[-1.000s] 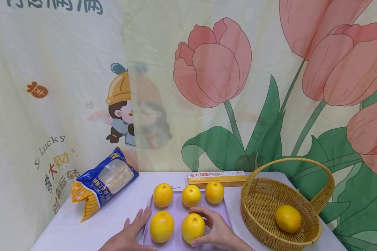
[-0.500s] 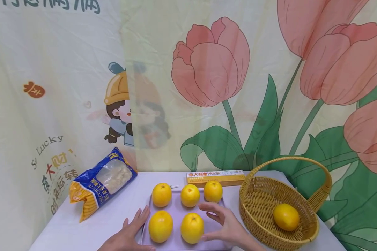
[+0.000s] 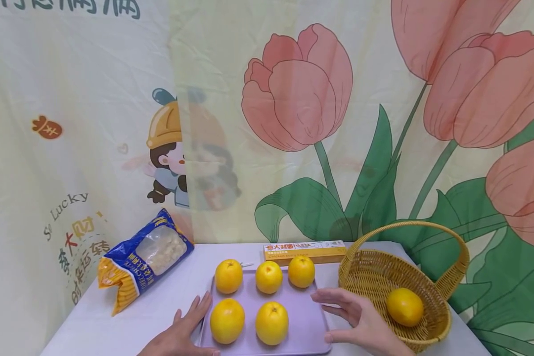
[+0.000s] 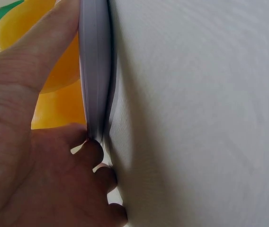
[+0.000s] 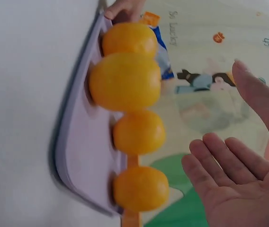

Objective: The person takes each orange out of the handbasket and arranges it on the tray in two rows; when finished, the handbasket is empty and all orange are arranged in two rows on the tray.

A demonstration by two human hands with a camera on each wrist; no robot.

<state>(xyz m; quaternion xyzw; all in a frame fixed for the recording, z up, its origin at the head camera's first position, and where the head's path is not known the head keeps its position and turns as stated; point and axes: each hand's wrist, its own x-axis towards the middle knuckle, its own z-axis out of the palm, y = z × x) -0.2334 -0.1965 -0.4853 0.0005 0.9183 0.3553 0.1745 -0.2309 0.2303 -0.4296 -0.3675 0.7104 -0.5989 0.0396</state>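
Observation:
On a lilac tray sit several oranges, three at the back and two in front. My left hand rests at the tray's left side, fingers fairly straight along the rim. In the left wrist view its thumb reaches to the tray's edge and the fingertips meet the rim. My right hand is over the tray's right edge, thumb and fingers spread apart, holding nothing. The front right orange stands to its left. One more orange lies in the wicker basket at the right, partly behind that hand.
A blue and yellow pasta bag leans at the back left of the white table. Behind the tray lies a pasta box. A curtain printed with tulips hangs behind the table.
My right hand has let go of the front right orange and moved right, toward the basket. That orange stays on the tray. The left hand has kept its place at the tray.

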